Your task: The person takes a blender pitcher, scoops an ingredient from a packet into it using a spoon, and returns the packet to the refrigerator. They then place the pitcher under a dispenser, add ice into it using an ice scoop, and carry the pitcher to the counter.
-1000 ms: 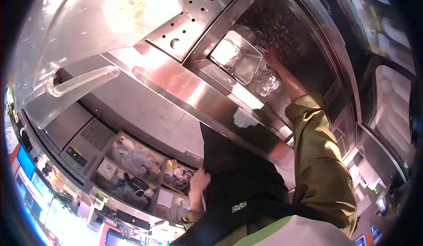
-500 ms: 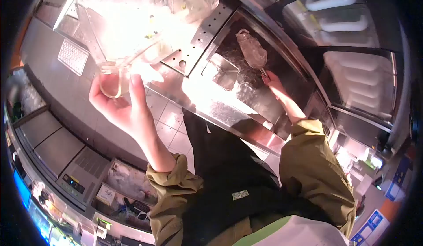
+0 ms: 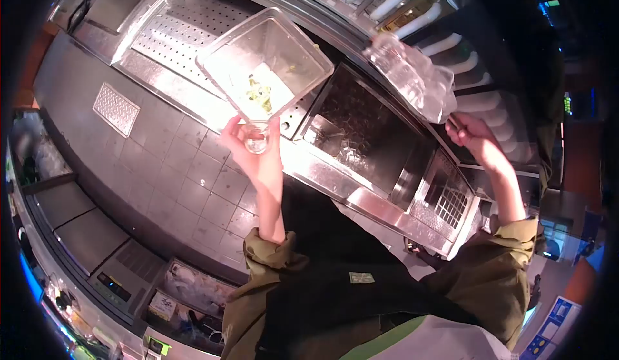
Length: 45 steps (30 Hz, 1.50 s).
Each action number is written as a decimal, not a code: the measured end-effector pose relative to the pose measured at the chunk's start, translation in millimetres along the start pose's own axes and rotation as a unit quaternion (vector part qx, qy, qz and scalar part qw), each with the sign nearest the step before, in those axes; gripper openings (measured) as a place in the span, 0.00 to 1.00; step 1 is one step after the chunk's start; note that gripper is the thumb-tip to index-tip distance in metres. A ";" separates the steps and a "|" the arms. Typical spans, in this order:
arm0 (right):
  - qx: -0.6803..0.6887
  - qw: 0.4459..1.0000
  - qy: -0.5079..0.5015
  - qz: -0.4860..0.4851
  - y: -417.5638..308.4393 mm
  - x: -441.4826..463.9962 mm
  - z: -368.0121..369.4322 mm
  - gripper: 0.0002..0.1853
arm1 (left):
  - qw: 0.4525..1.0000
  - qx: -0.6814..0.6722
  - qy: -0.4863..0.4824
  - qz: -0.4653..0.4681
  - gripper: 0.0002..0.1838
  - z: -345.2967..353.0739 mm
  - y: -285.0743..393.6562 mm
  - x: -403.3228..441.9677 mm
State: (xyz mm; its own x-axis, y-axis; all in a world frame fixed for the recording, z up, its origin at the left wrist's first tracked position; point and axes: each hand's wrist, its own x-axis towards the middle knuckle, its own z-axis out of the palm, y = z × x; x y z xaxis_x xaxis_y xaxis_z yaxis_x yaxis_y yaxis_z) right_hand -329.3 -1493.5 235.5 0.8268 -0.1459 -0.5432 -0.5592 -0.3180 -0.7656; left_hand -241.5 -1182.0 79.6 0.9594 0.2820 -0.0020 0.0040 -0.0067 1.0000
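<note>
My left hand (image 3: 256, 157) is wrapped round the handle of a large clear square pitcher (image 3: 303, 70), tilted so its open mouth faces up. Some green and yellowish bits (image 3: 259, 93) lie at the bottom of it. In my right hand (image 3: 469, 131) is the handle of a scoop (image 3: 412, 79) heaped with clear ice, raised to the right of the pitcher. Below the two hands is a dark ice bin (image 3: 367, 128) with loose ice, and a small metal container (image 3: 322, 132) sits in its left corner.
A perforated steel drain board (image 3: 174, 40) lies behind the pitcher. White curved handles (image 3: 422, 21) line the back right. The steel counter edge (image 3: 335, 182) runs in front of me. Drawers with bagged items (image 3: 193, 289) stand at the lower left. A metal grate (image 3: 451, 205) is at the right.
My right hand has lifted the scoop of ice up out of the bin. My left hand has come up to the pitcher's handle, and the pitcher has moved right, closer to the bin.
</note>
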 end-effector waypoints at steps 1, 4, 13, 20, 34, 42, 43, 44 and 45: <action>0.003 1.000 -0.010 -0.008 -17.8 2.8 4.2 0.21 | 1.000 -0.012 -0.004 0.003 0.28 1.1 0.6 -1.0; -0.080 0.996 -0.029 -0.030 -56.0 24.6 20.8 0.18 | 0.999 -0.029 -0.002 0.016 0.27 3.9 7.7 -3.1; -0.157 0.987 -0.021 -0.023 -114.1 31.5 74.2 0.08 | 1.000 0.003 0.008 0.026 0.29 3.9 8.5 -1.2; 0.031 0.998 -0.019 0.046 13.4 1.3 28.2 0.17 | 0.995 0.049 0.062 0.067 0.32 18.5 -4.7 36.0; 0.338 0.845 -0.232 0.344 430.0 226.2 14.3 0.07 | 0.916 0.197 0.192 0.290 0.27 27.4 -42.5 13.3; -0.572 0.820 0.012 0.011 469.7 272.2 48.7 0.12 | 0.939 0.217 0.211 0.163 0.22 -40.8 -86.6 -85.7; -0.558 0.830 -0.012 -0.003 477.6 284.5 54.5 0.13 | 0.954 0.197 0.198 0.106 0.18 -51.1 -97.4 -110.7; -0.509 0.861 -0.010 0.008 465.9 293.4 64.7 0.12 | 0.952 0.239 0.187 0.045 0.16 -65.2 -112.2 -133.6; -0.459 0.888 -0.009 0.020 452.3 304.2 74.8 0.12 | 0.957 0.220 0.187 0.013 0.14 -71.8 -128.0 -156.1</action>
State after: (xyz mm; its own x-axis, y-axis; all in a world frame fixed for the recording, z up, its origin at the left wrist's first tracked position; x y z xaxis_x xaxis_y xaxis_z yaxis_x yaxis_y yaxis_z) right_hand -335.3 -1611.7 -301.8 0.8020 -0.1624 -0.5749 -0.2958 -0.9440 -0.1460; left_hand -412.0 -1156.3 -47.6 0.7936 0.5988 0.1082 0.1787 -0.3994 0.8992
